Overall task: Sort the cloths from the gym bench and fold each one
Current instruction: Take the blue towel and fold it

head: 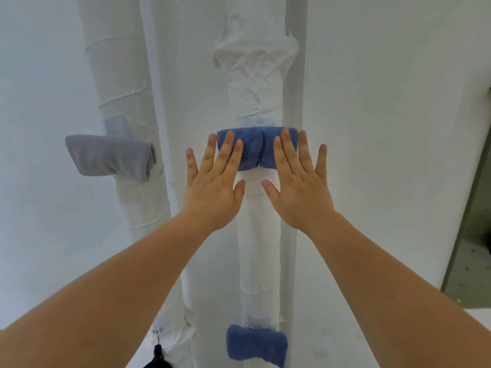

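A folded blue cloth (253, 148) lies across a white-wrapped bar (259, 235) in the middle of the head view. My left hand (215, 181) lies flat with straight fingers, its fingertips pressing the cloth's left half. My right hand (297, 181) lies flat the same way on the cloth's right half. Both thumbs rest on the white wrap just below the cloth. A folded grey cloth (111, 158) sits on a second wrapped bar (125, 88) to the left. Another folded blue cloth (256, 345) rests on the middle bar near the bottom edge.
Everything around is covered in white sheeting (385, 128). A grey-green floor strip (470, 261) shows at the right edge. A small dark object (158, 354) and a metal fitting (156, 330) sit at the bottom, left of the lower blue cloth.
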### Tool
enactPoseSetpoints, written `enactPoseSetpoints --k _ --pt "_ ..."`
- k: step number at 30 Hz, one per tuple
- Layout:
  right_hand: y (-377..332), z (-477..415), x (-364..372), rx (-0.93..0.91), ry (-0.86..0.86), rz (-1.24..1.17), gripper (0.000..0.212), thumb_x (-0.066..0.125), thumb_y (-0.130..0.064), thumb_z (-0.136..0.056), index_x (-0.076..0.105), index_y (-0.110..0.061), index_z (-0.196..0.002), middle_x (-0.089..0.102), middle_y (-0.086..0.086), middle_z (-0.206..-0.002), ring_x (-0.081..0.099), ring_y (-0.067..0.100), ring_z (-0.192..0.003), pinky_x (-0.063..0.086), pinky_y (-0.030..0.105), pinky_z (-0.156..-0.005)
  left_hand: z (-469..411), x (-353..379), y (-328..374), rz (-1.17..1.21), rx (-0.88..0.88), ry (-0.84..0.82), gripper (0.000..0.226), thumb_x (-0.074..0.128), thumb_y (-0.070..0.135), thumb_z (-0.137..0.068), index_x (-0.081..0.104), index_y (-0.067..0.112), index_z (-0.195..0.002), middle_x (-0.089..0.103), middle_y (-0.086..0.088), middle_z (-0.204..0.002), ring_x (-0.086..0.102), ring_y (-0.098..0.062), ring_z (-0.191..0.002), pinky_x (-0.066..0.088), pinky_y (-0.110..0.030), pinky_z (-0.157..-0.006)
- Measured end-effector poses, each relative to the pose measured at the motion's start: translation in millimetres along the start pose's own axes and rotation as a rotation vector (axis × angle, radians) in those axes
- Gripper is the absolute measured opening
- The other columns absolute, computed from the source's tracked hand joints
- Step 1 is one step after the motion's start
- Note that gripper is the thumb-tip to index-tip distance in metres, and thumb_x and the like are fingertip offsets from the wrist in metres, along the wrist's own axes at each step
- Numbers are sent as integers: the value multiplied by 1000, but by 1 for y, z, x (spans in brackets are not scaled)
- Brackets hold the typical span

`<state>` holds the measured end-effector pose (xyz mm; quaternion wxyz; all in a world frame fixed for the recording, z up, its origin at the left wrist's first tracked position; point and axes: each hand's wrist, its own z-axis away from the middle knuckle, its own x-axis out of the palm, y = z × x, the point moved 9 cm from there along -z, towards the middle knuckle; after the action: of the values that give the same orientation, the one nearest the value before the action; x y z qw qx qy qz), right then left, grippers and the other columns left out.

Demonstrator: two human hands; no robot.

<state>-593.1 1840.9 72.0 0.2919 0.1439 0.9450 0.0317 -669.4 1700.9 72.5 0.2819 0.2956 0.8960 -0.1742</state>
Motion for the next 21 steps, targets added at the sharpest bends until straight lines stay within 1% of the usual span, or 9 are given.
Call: enactPoseSetpoints --k 3,7,10,14,15,17,19,21 --pt "-7 16 -3 29 4 -55 82 39 -53 -102 0 -13 -161 -7 7 -169 -10 29 -155 1 58 -124 17 -6 -1 47 25 26 77 37 45 -100 -2 21 -162 -11 -1 -170 -12 -25 -156 -5 -59 -124" --pt "-28 38 3 62 -26 -62 80 38 -54 -102 1 -14 -161 -8 8 -169 -12 29 -155 -2 56 -124 40 6 -12 125 25 -12 77 35 50 -101 -4 22 -161 -13 -2 -170 -15 -23 -156 -5 -54 -125" --pt "-50 57 22 127 -85 -17 80 34 -57 -102 -1 -15 -161 -9 8 -169 -12 30 -155 -2 56 -124 67 34 -28 189 29 -73 74 32 48 -103 -5 23 -161 -12 -1 -170 -16 -22 -156 -7 -49 -126" --pt "-92 94 64 236 -228 48 81 30 -61 -101 -6 -19 -161 -15 6 -168 -16 30 -154 -4 56 -124 120 87 -63 252 81 -225 78 35 51 -102 -12 26 -160 -21 1 -168 -25 -20 -153 -18 -42 -122" --pt "-106 104 76 265 -264 70 81 29 -62 -101 -6 -20 -160 -16 6 -168 -16 31 -154 -4 57 -124 133 97 -74 275 106 -256 79 35 52 -102 -13 26 -159 -23 1 -167 -26 -20 -152 -19 -41 -120" --pt "-139 123 98 316 -328 115 80 26 -62 -101 -7 -21 -160 -17 7 -168 -18 31 -154 -1 60 -123 156 111 -94 337 186 -306 79 36 49 -102 -11 24 -160 -19 -1 -168 -22 -22 -153 -17 -42 -122" --pt "-182 139 116 354 -390 176 78 23 -62 -101 -6 -21 -161 -16 8 -168 -17 31 -154 1 61 -123 182 123 -114 383 290 -364 78 38 44 -103 -11 21 -160 -17 -4 -169 -21 -24 -154 -14 -44 -124" --pt "-232 157 126 419 -447 242 78 24 -63 -100 -6 -23 -161 -15 7 -168 -17 31 -154 0 61 -123 212 131 -139 447 371 -432 79 40 42 -102 -9 20 -160 -19 -5 -169 -21 -25 -154 -13 -46 -124"
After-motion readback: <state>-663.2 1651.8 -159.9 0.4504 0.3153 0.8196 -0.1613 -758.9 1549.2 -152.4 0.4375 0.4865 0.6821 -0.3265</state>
